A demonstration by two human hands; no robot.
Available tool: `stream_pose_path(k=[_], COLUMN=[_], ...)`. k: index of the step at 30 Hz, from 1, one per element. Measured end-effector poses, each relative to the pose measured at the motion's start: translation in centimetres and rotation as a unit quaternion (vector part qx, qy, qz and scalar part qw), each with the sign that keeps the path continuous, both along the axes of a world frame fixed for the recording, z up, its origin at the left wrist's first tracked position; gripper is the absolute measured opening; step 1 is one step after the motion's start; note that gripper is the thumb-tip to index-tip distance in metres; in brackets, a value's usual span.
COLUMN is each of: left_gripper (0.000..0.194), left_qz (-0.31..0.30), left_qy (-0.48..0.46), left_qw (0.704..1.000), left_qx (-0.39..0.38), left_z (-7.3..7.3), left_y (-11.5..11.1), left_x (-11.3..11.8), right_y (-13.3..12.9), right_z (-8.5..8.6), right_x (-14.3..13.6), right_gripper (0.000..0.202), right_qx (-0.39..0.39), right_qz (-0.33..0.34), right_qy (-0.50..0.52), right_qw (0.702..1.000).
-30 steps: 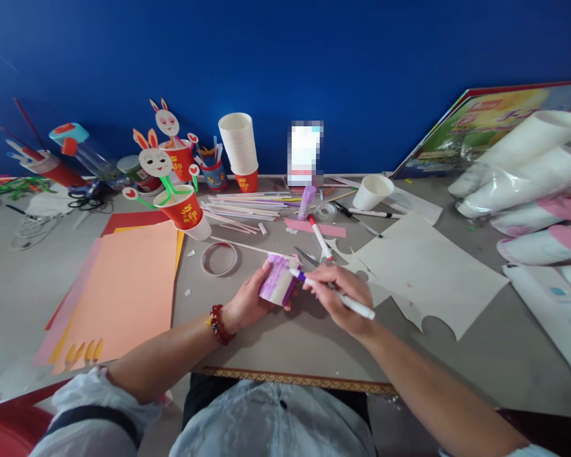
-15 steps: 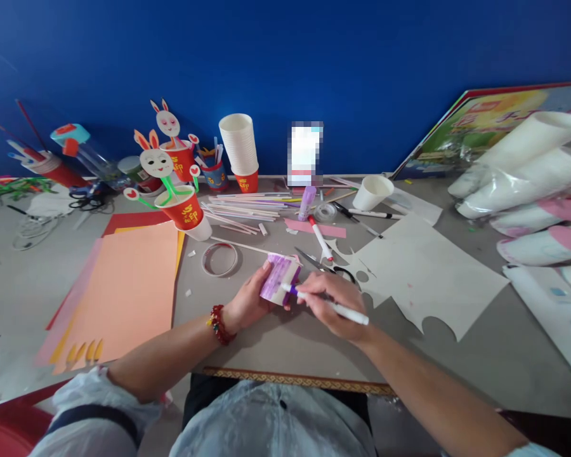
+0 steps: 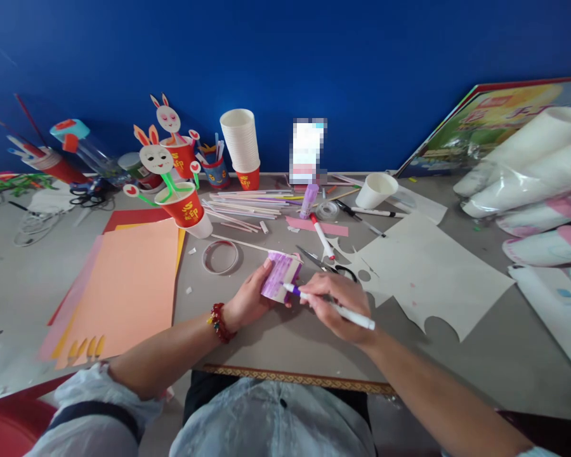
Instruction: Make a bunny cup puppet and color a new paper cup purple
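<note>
My left hand (image 3: 251, 297) is closed around a curved white paper piece (image 3: 276, 277), shaped like a cup wall, much of it streaked purple; whether it is a whole cup I cannot tell. In my right hand (image 3: 339, 303) is a white-barrelled purple marker (image 3: 350, 315), its tip at a bare white band on the paper's lower right. Just behind the paper lie scissors (image 3: 346, 273) with black handles and a thin pale stick (image 3: 242, 243). A tape roll (image 3: 220, 257) lies flat beyond my left hand.
Rabbit-decorated red cups (image 3: 183, 212), a stack of paper cups (image 3: 240, 139) and a lit phone (image 3: 305, 152) stand at the back. Coloured paper sheets (image 3: 128, 279) lie left, cut white card (image 3: 438, 273) right. A red marker (image 3: 322, 238) and several paper straws (image 3: 247, 206) lie between.
The marker has shifted very slightly down and right with my right hand. My left hand keeps its hold on the paper piece; the view has moved slightly.
</note>
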State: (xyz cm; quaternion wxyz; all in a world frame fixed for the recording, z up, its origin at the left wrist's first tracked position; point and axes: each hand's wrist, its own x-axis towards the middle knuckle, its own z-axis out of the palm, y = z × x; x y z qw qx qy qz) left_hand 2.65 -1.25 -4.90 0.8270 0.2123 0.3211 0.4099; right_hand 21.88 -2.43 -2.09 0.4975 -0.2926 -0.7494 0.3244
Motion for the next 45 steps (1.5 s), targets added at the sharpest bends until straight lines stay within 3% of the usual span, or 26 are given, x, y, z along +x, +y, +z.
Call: stream_pose_path(k=[2, 6, 12, 17, 22, 27, 31, 35, 41, 45], left_gripper=[0.055, 0.053, 0.053, 0.053, 0.054, 0.056, 0.059, 0.056, 0.055, 0.055], left_qz=[-0.003, 0.014, 0.007, 0.021, 0.022, 0.008, -0.014, -0.020, -0.035, -0.028], left_qy=[-0.002, 0.013, 0.001, 0.026, 0.019, 0.016, -0.019, -0.032, -0.035, -0.028], left_qw=[1.000, 1.000, 1.000, 0.999, 0.999, 1.000, 1.000, 0.999, 0.999, 0.999], left_qx=[0.000, -0.009, 0.002, -0.027, -0.024, -0.025, -0.007, 0.006, 0.006, -0.006], left_z=[0.0, -0.1, 0.0, -0.1, -0.1, 0.1, 0.2, 0.3, 0.5, 0.4], left_y=[0.0, -0.1, 0.0, -0.1, -0.1, -0.1, 0.0, 0.1, 0.2, 0.2], left_x=[0.0, 0.0, 0.1, 0.0, 0.0, -0.1, -0.1, -0.1, -0.1, -0.1], right_y=[0.0, -0.2, -0.3, -0.6, -0.4, -0.1, 0.3, 0.7, 1.1, 0.6], right_z=[0.0, 0.3, 0.2, 0.0, 0.2, 0.1, 0.2, 0.0, -0.5, 0.1], right_x=[-0.1, -0.3, -0.2, -0.6, -0.6, -0.4, 0.0, 0.3, 0.8, 0.1], right_gripper=[0.019, 0.018, 0.018, 0.015, 0.016, 0.014, 0.014, 0.014, 0.014, 0.015], right_qx=[0.000, 0.016, 0.012, 0.022, -0.001, -0.005, -0.027, -0.017, -0.037, 0.008], right_qz=[-0.008, 0.056, 0.006, 0.072, 0.036, 0.080, 0.044, 0.038, -0.088, 0.018], right_qy=[0.005, -0.009, 0.006, -0.023, 0.015, -0.007, 0.040, 0.017, 0.007, 0.006], right_qw=[1.000, 0.998, 1.000, 0.997, 0.999, 0.997, 0.998, 0.999, 0.995, 1.000])
